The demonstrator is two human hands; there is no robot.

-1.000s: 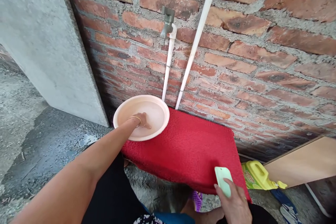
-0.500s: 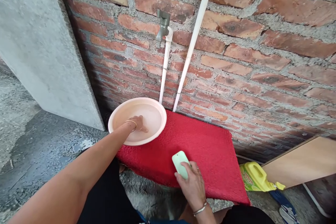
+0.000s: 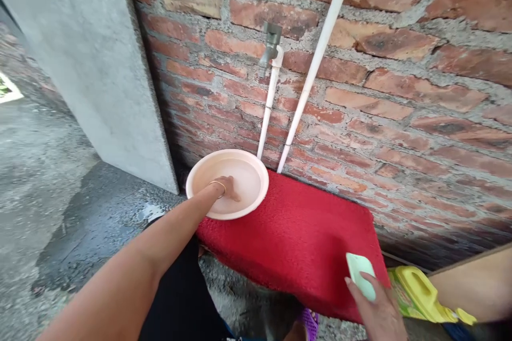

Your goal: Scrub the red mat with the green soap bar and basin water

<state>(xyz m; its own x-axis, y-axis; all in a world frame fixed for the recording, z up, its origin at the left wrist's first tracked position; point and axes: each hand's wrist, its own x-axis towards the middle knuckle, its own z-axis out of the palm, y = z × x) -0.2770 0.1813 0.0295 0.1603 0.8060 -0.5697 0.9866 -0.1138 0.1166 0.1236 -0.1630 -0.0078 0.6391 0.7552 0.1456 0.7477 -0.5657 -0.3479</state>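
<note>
My left hand (image 3: 226, 188) reaches into a pale pink basin (image 3: 194, 208) of cloudy water. Its fingers look loosely apart, partly under the surface, and nothing shows in them. In my right hand (image 3: 378, 303) is a pale green oblong piece (image 3: 362, 273) with rounded corners, gripped by thumb and fingers; its underside is hidden. That hand is over the right end of a red, short-piled cloth or mat (image 3: 296, 234), with the green piece tilted and seemingly above it. The basin rests on the left end of the red surface.
A brick wall (image 3: 248, 85) rises behind, with a tap (image 3: 270, 48) and white pipes (image 3: 316, 69). At left leans a grey slab (image 3: 108, 64) over wet concrete floor (image 3: 108, 224). A yellow jug (image 3: 420, 293) and a tan board (image 3: 476, 282) are at right.
My right hand has moved right with the green piece, toward the red surface's right end. My left hand stays in the basin. The view has shifted slightly left.
</note>
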